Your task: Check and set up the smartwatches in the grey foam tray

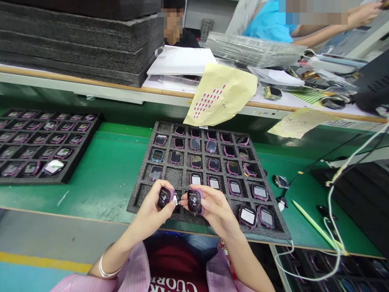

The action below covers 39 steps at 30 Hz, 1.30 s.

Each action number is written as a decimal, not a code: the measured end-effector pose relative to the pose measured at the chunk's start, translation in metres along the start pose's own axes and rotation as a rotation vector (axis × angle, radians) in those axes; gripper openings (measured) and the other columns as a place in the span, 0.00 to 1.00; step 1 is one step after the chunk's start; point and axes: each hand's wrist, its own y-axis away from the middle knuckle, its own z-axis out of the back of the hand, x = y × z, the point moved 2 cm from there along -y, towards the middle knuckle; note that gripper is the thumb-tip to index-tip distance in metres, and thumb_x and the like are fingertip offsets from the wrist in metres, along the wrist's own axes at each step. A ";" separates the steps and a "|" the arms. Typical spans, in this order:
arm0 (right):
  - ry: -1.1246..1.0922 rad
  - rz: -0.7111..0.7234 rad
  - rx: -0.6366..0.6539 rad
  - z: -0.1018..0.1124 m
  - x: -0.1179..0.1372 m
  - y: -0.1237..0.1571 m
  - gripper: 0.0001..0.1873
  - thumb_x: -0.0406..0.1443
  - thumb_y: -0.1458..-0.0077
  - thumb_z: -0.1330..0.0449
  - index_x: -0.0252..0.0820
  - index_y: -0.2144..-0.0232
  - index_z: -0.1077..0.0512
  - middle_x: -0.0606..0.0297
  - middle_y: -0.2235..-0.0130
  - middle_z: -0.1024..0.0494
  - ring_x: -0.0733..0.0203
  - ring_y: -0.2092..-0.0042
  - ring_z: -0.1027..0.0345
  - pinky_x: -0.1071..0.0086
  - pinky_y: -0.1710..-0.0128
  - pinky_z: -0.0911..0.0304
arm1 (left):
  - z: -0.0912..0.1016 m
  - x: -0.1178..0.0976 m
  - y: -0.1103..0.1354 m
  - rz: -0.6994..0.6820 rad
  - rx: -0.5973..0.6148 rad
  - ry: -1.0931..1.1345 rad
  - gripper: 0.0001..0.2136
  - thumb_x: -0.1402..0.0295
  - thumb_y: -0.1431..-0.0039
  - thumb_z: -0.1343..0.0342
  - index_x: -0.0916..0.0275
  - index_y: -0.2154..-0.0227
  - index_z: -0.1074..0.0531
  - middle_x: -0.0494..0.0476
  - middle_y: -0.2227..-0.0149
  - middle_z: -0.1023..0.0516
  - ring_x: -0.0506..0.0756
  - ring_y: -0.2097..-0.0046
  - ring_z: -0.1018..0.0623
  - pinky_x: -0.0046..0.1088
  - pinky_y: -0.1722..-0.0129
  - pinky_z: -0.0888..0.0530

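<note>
My left hand (157, 209) is closed around a purple smartwatch body (164, 197) whose dark screen is lit with a small picture. Behind my left thumb, part of another watch with a white screen (175, 198) shows; I cannot tell whether it is held or lies in the tray. A second purple smartwatch (194, 201), lit in the same way, is gripped in my right hand (217, 207). Both hands are above the near edge of a black foam tray (142, 192). Several purple-framed watches sit in its compartments, some with white text screens (248, 215), others dark.
Another foam tray of watches (68, 168) lies left on the green table (103, 162). At right are a light green pen (313, 223) and white cable (331, 202). Yellow paper (225, 95) hangs from the shelf, which bears stacked black foam (91, 44). Two people are beyond.
</note>
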 end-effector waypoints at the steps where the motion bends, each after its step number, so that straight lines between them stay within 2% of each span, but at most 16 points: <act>1: 0.003 0.000 -0.003 -0.001 -0.001 0.000 0.17 0.37 0.49 0.34 0.44 0.55 0.24 0.55 0.60 0.19 0.48 0.58 0.24 0.51 0.50 0.36 | 0.000 0.000 0.000 -0.006 -0.003 -0.010 0.08 0.71 0.42 0.49 0.59 0.61 0.41 0.46 0.70 0.39 0.45 0.78 0.38 0.21 0.80 0.38; 5: 0.021 -0.003 -0.022 -0.002 -0.002 -0.001 0.18 0.36 0.50 0.33 0.43 0.55 0.24 0.55 0.61 0.19 0.48 0.60 0.23 0.51 0.50 0.35 | 0.002 0.003 -0.001 -0.055 -0.021 -0.097 0.07 0.75 0.46 0.48 0.60 0.65 0.39 0.46 0.70 0.39 0.45 0.78 0.38 0.20 0.80 0.38; 12: 0.015 0.032 -0.053 0.003 -0.004 -0.002 0.17 0.36 0.49 0.34 0.42 0.55 0.25 0.54 0.60 0.20 0.49 0.58 0.24 0.54 0.52 0.35 | 0.004 0.002 -0.002 -0.033 -0.068 -0.044 0.08 0.75 0.47 0.48 0.60 0.66 0.39 0.44 0.72 0.39 0.43 0.81 0.39 0.20 0.82 0.40; 16: -0.014 0.017 -0.044 0.002 -0.002 0.002 0.17 0.37 0.50 0.33 0.42 0.55 0.24 0.55 0.61 0.19 0.48 0.59 0.24 0.50 0.51 0.36 | 0.007 0.001 0.000 -0.038 -0.102 0.006 0.08 0.75 0.46 0.48 0.59 0.65 0.40 0.45 0.72 0.39 0.43 0.81 0.39 0.20 0.83 0.41; 20: -0.052 0.007 -0.022 -0.002 0.001 0.008 0.19 0.40 0.54 0.30 0.44 0.58 0.24 0.55 0.62 0.19 0.46 0.62 0.23 0.45 0.53 0.35 | 0.010 0.000 0.005 -0.106 -0.061 0.039 0.09 0.76 0.48 0.47 0.59 0.66 0.40 0.46 0.70 0.38 0.43 0.80 0.39 0.20 0.82 0.41; 23: -0.028 0.019 -0.046 -0.002 0.001 0.006 0.19 0.40 0.54 0.30 0.44 0.58 0.24 0.54 0.61 0.19 0.45 0.61 0.23 0.45 0.52 0.36 | 0.010 0.001 0.006 -0.157 -0.060 0.033 0.09 0.77 0.48 0.46 0.60 0.66 0.39 0.47 0.69 0.37 0.44 0.78 0.38 0.20 0.81 0.39; 26: 0.009 0.034 -0.071 0.000 -0.003 0.001 0.18 0.38 0.51 0.32 0.43 0.56 0.25 0.54 0.60 0.20 0.47 0.58 0.24 0.48 0.49 0.37 | 0.008 0.003 0.002 -0.111 -0.077 0.005 0.09 0.74 0.46 0.45 0.60 0.65 0.39 0.46 0.70 0.36 0.43 0.79 0.37 0.20 0.81 0.38; 29: 0.022 0.021 -0.039 0.002 -0.006 -0.002 0.19 0.38 0.49 0.33 0.42 0.54 0.26 0.54 0.58 0.20 0.48 0.56 0.25 0.51 0.49 0.38 | 0.004 0.004 -0.003 -0.023 -0.035 0.015 0.09 0.70 0.43 0.45 0.60 0.62 0.40 0.45 0.72 0.36 0.44 0.80 0.35 0.19 0.81 0.36; 33: 0.059 -0.055 0.004 0.002 -0.005 0.000 0.20 0.38 0.43 0.37 0.42 0.48 0.30 0.52 0.54 0.22 0.50 0.52 0.27 0.53 0.48 0.38 | 0.002 0.005 -0.005 -0.033 0.041 0.127 0.12 0.69 0.42 0.46 0.61 0.57 0.40 0.47 0.73 0.32 0.47 0.75 0.30 0.22 0.77 0.28; 39: 0.039 -0.098 -0.010 0.006 -0.005 0.003 0.22 0.38 0.41 0.40 0.43 0.44 0.33 0.51 0.50 0.25 0.50 0.50 0.29 0.53 0.48 0.38 | 0.009 0.010 -0.001 -0.020 0.097 0.300 0.15 0.68 0.39 0.51 0.61 0.50 0.37 0.58 0.59 0.29 0.56 0.58 0.26 0.31 0.67 0.22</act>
